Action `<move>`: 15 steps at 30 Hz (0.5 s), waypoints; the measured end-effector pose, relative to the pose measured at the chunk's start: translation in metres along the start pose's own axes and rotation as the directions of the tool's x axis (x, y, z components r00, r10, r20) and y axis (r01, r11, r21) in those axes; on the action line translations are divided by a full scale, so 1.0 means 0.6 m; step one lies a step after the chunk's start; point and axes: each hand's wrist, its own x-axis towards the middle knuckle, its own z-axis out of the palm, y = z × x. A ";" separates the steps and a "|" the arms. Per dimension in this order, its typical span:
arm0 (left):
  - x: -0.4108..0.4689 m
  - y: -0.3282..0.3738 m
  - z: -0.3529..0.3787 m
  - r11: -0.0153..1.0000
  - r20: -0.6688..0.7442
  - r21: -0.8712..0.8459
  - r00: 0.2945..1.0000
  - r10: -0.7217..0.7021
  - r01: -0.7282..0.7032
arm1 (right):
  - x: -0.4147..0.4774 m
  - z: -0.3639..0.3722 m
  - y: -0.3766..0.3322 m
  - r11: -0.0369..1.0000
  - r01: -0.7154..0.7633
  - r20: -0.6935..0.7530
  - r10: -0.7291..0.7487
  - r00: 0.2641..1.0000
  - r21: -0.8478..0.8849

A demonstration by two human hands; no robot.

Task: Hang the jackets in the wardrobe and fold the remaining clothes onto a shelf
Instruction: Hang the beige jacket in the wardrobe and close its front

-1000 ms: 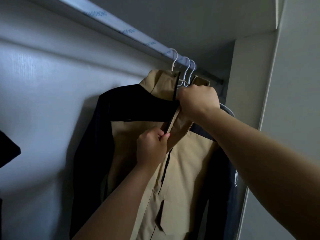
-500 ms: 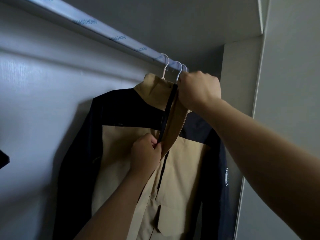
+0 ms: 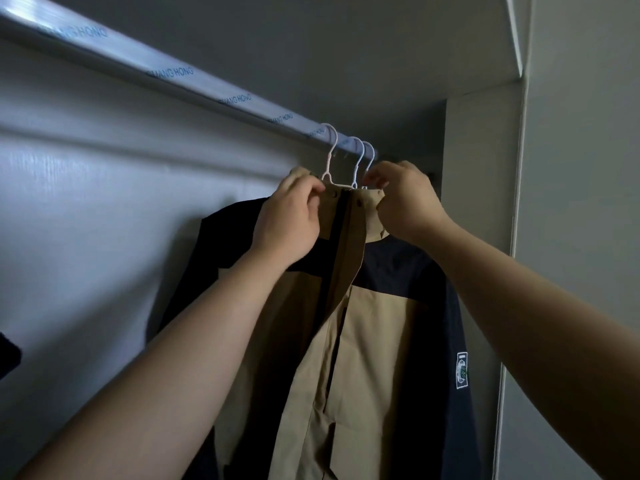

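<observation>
Rail film (image 3: 207, 85): I read "…ANG HONG", repeated from upper left toward centre; the leading letters blur.
Sleeve patch (image 3: 461, 370), on the jacket (image 3: 381, 341), lower right: I cannot read its lettering.

Home wardrobe (image 3: 481, 209), probably: rail (image 3: 207, 86), hangers (image 3: 335, 140), hung jacket (image 3: 381, 327).

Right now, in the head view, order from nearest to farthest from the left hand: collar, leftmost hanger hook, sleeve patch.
1. The collar, pinched in the left hand itself.
2. The leftmost hanger hook, just above, on the rail.
3. The sleeve patch, far down on the right.
</observation>
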 end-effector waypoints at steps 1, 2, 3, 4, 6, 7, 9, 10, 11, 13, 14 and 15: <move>0.019 0.002 -0.001 0.999 0.036 0.012 0.999 0.040 -0.040 | 0.000 0.002 0.009 0.999 0.031 0.056 -0.030 0.998 -0.013; 0.037 0.003 0.000 0.996 0.092 0.027 0.993 0.077 -0.080 | 0.000 0.006 0.018 0.998 0.063 0.103 -0.061 0.993 -0.013; 0.052 0.005 0.003 0.992 0.162 0.040 0.981 0.109 -0.117 | 0.001 0.009 0.024 0.995 0.098 0.123 -0.098 0.988 0.003; 0.065 0.006 0.006 0.989 0.235 0.051 0.964 0.126 -0.141 | 0.002 0.012 0.028 0.990 0.136 0.117 -0.139 0.983 0.033; 0.084 0.003 0.010 0.985 0.369 0.076 0.922 0.118 -0.157 | 0.003 0.017 0.027 0.974 0.211 0.095 -0.218 0.971 0.084; 0.092 -0.001 0.011 0.983 0.417 0.093 0.903 0.105 -0.158 | 0.004 0.020 0.025 0.965 0.247 0.100 -0.255 0.962 0.083; 0.104 -0.012 0.009 0.973 0.447 0.142 0.889 0.102 -0.183 | 0.009 0.028 0.019 0.952 0.306 0.133 -0.306 0.943 0.028; 0.109 -0.018 0.007 0.965 0.439 0.168 0.892 0.110 -0.202 | 0.012 0.031 0.015 0.945 0.328 0.148 -0.323 0.935 -0.014; 0.114 -0.024 0.005 0.959 0.429 0.183 0.895 0.120 -0.216 | 0.016 0.033 0.012 0.938 0.344 0.149 -0.334 0.931 -0.046; 0.124 -0.033 0.000 0.967 0.425 0.146 0.896 0.128 -0.208 | 0.027 0.034 0.007 0.934 0.354 0.110 -0.346 0.932 -0.059; 0.128 -0.035 -0.004 0.979 0.430 0.100 0.895 0.118 -0.178 | 0.033 0.033 0.005 0.936 0.348 0.083 -0.344 0.935 -0.048; 0.131 -0.036 -0.007 0.990 0.436 0.047 0.894 0.100 -0.133 | 0.038 0.033 0.003 0.939 0.342 0.060 -0.339 0.939 -0.035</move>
